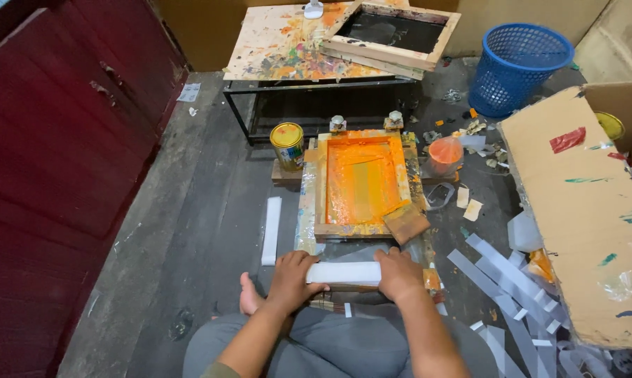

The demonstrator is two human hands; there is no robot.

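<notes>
- White strip bundle [344, 272]: flat stack of white strips, held crosswise just above the person's lap, near the front edge of the printing frame.
- Left hand [291, 278]: fingers curled shut around the bundle's left end.
- Right hand [398, 274]: fingers closed over the bundle's right end.
- Wooden screen-printing frame [363, 183]: lies flat on the floor just beyond the hands; its well is coated in orange ink.
- Wooden squeegee [405, 220]: rests tilted on the frame's near right corner, smeared orange.
- Yellow tin can [287, 145]: upright, lid on, left of the frame; contents hidden.
- Orange-stained cup [445, 154]: right of the frame, covered; contents cannot be told.
- Blue mesh basket [517, 68]: upright, far right; inside not visible.
- Grey strips [501, 280]: loose pile on the floor to the right.
- Cardboard sheet [582, 210]: paint-marked, far right.
- Paint-spattered table [288, 42]: carries a second, black-meshed frame [393, 31].
</notes>
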